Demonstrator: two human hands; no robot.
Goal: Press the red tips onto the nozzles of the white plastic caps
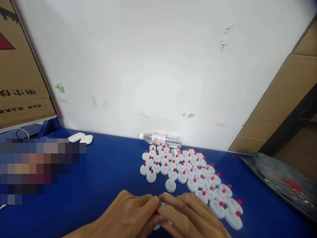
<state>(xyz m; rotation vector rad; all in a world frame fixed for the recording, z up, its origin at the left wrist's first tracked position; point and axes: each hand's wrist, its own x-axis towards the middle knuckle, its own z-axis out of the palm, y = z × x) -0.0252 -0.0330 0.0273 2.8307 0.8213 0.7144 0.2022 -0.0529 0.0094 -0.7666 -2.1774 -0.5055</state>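
My left hand (135, 210) and my right hand (189, 213) meet at the bottom centre, fingertips pressed together. Between them they grip a small round white cap (163, 198), mostly hidden by the fingers. A bit of red shows at the left fingertips. Another white piece peeks out below the hands, too covered to make out. Just beyond the fingers stands a white cap without a red tip (170, 185). To its right and behind it, many white caps with red tips (182, 177) stand close together on the blue table (111, 165).
A clear plastic bottle (160, 139) lies on its side against the white wall. Two white oval objects (86, 139) lie at the back left. Plastic bags with red pieces (284, 185) are at the right edge. Cardboard boxes stand left (24, 66) and right (269, 99). The left side is partly pixelated.
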